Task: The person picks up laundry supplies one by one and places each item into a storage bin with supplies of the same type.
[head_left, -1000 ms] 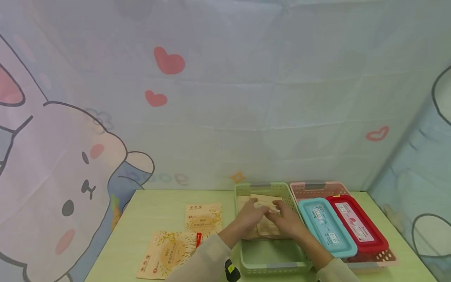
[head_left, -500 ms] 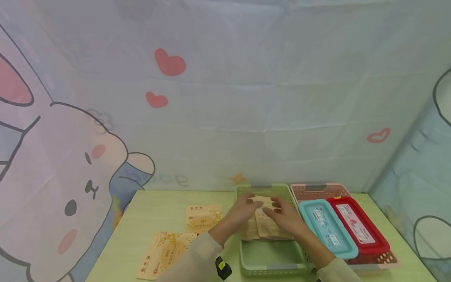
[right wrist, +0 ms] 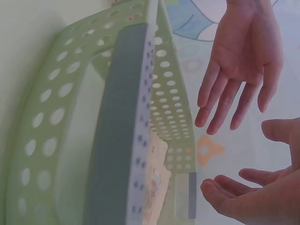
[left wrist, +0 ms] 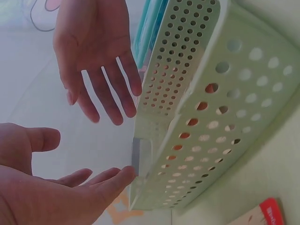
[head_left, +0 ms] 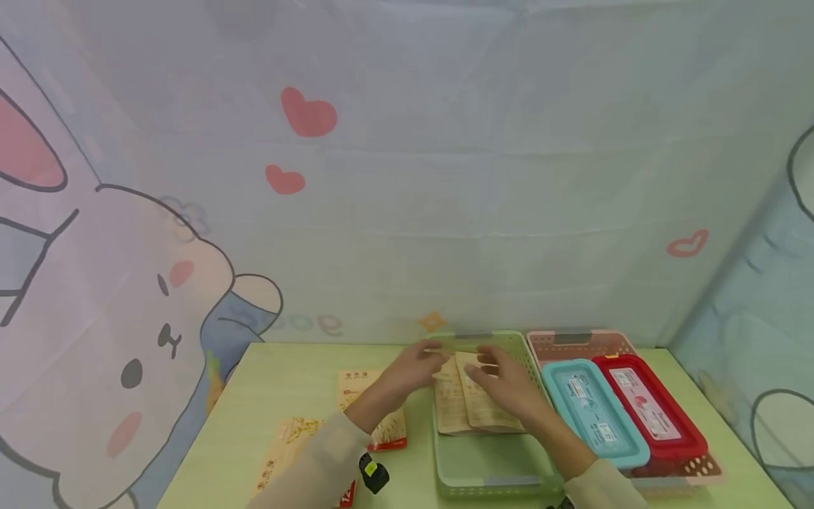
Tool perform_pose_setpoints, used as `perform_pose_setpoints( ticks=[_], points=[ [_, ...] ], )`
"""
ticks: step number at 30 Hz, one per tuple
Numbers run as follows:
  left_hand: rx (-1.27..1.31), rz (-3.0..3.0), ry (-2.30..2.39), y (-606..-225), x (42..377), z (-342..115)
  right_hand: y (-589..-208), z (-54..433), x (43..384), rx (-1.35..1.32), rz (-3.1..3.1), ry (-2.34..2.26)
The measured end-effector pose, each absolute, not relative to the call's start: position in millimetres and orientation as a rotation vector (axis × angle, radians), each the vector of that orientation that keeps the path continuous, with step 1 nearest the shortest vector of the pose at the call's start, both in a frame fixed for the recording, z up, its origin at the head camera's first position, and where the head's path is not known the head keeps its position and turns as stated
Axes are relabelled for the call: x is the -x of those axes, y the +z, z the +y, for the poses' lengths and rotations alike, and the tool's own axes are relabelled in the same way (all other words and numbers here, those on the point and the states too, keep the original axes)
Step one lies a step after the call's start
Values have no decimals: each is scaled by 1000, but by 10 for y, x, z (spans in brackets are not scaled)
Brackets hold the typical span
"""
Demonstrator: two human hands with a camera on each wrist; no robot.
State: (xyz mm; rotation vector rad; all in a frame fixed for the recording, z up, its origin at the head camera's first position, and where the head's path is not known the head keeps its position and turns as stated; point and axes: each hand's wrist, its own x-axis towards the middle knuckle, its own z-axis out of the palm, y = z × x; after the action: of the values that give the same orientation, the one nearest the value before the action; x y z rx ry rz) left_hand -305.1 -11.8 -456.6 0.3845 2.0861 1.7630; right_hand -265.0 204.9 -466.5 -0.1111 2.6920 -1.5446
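Observation:
Two paper-like tan packets, one [head_left: 449, 406] partly under the other packet [head_left: 486, 410], lie in the back part of a green perforated basket [head_left: 496, 488]. My left hand [head_left: 413, 369] hovers by the basket's left rim, fingers loosely extended and holding nothing. Over the packets is my right hand [head_left: 509, 387], its fingers spread and relaxed. Both wrist views show the two hands apart, with nothing between them, raised beside the basket. Whether the right fingers touch the upper packet cannot be told.
To the left on the table lie more tan packets with yellow print, a back packet [head_left: 359, 382] and a front packet [head_left: 280, 442], partly behind my left arm. At right, a pink basket [head_left: 540, 343] bears a blue-lidded box [head_left: 591, 417] and a red-lidded box [head_left: 687, 431].
My left hand has drawn left, off the packets toward the basket's rim. The right hand has stayed nearly in place, its fingers loosening. The packets in the basket are now more visible.

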Motion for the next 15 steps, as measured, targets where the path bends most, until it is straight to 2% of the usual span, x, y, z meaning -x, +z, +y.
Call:
perform_pose_setpoints(
  ticks=[15],
  points=[
    [-379,2121,1760,-4542,3129,-317,-4589,1884,2653,114,2702,-1562]
  ],
)
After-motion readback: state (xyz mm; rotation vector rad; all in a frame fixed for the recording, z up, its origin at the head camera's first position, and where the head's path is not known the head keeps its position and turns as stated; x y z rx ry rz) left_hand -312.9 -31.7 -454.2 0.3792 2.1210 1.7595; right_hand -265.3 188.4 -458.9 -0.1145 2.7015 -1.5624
